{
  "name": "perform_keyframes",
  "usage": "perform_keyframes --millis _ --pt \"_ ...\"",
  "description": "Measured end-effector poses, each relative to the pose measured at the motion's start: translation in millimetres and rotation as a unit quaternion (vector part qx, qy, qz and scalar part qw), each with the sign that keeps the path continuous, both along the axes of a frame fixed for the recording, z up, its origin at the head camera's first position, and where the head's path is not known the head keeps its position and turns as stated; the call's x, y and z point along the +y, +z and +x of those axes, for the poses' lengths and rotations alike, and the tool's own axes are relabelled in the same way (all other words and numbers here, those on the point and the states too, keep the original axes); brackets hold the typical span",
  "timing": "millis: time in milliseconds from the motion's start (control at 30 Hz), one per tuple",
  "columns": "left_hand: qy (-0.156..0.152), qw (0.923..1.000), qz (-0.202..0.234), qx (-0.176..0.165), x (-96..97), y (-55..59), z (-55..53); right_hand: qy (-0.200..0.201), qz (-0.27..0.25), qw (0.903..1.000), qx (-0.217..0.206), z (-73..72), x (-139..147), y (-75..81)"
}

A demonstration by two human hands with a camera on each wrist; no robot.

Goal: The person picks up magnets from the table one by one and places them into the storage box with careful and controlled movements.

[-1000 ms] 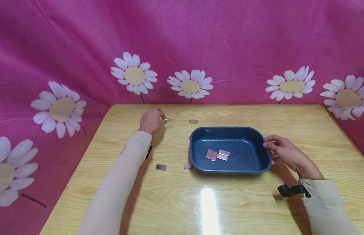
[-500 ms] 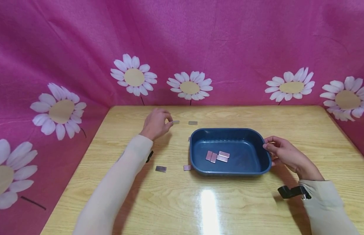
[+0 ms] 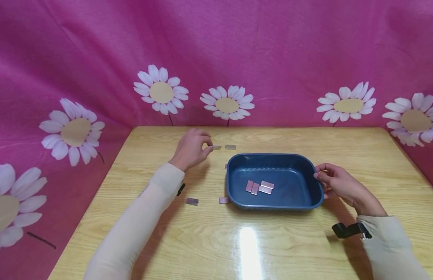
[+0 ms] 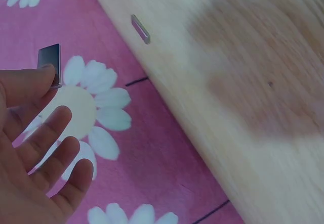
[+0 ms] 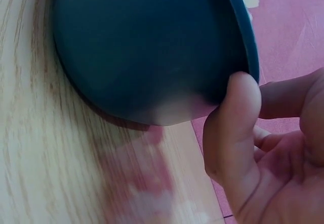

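Note:
Near the back of the table my left hand (image 3: 191, 151) pinches a small flat rectangular metal piece (image 4: 50, 58) between thumb and forefinger, the other fingers spread loosely. In the head view this piece (image 3: 217, 147) sits just left of a similar metal piece (image 3: 231, 147) lying on the table. My right hand (image 3: 339, 184) holds the right end of a dark blue plastic tub (image 3: 272, 207), thumb at the rim (image 5: 247, 47) and fingers outside. Inside the tub, several reddish-looking pieces (image 3: 264, 189) lie together left of the middle.
Left of the tub, one loose piece (image 3: 192, 201) lies on the wooden table (image 3: 188, 241). Another piece (image 3: 223, 200) pokes out by the tub's front left corner, and a third (image 3: 226, 166) shows at its left side. A pink flowered cloth (image 3: 279, 58) borders the table.
My left hand has moved right with its metal piece, up close to the one lying at the back. My right hand keeps its place on the tub.

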State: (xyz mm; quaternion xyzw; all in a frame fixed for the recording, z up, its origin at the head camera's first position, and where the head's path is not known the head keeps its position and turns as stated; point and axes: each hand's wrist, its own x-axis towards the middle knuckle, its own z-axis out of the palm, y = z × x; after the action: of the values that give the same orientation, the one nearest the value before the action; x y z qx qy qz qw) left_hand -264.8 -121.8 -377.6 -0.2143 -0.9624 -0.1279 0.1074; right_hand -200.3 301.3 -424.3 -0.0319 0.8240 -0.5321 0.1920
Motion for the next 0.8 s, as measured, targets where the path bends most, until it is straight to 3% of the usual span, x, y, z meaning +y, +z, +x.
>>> perform_keyframes --millis 367,800 --pt "-0.032 0.9993 -0.012 -0.013 25.1 10.1 13.1 0.002 0.010 0.9999 0.000 0.7 -0.4 0.8" --pt "-0.065 0.9965 -0.048 -0.021 57.0 16.8 19.2 -0.001 0.012 0.9999 0.000 -0.5 -0.7 -1.7"
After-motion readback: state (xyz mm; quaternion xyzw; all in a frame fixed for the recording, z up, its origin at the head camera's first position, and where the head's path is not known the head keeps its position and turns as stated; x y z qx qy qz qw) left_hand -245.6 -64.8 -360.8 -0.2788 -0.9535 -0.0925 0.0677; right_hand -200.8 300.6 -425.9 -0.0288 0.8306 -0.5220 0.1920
